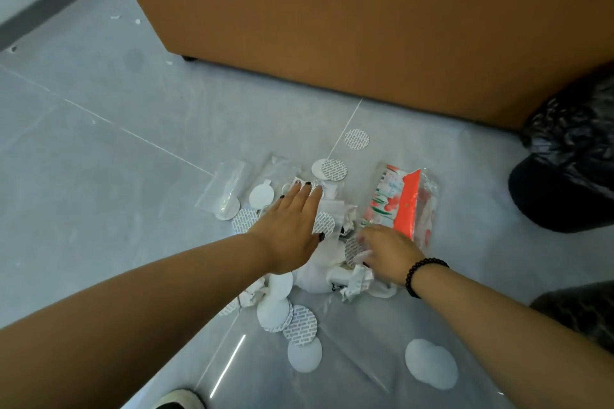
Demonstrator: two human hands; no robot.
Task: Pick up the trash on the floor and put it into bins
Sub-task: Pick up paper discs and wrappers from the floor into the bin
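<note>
A heap of trash lies on the grey floor: several white round seal discs (302, 325), crumpled white paper (332, 262), clear plastic bags (226, 186) and a red and white plastic wrapper (402, 206). My left hand (292, 226) lies flat with straight fingers on the paper and discs at the heap's far side. My right hand (385, 252), with a black bead bracelet at the wrist, has curled fingers closing on crumpled paper and a disc just left of the wrapper. A bin with a black bag (571, 156) stands at the right edge.
A large brown cabinet (365, 26) fills the back, close behind the heap. A clear plastic sheet (349, 359) covers the floor near me, with loose discs (430, 362) on it. A shoe tip (179, 400) shows at the bottom; dark fabric (578, 312) at right.
</note>
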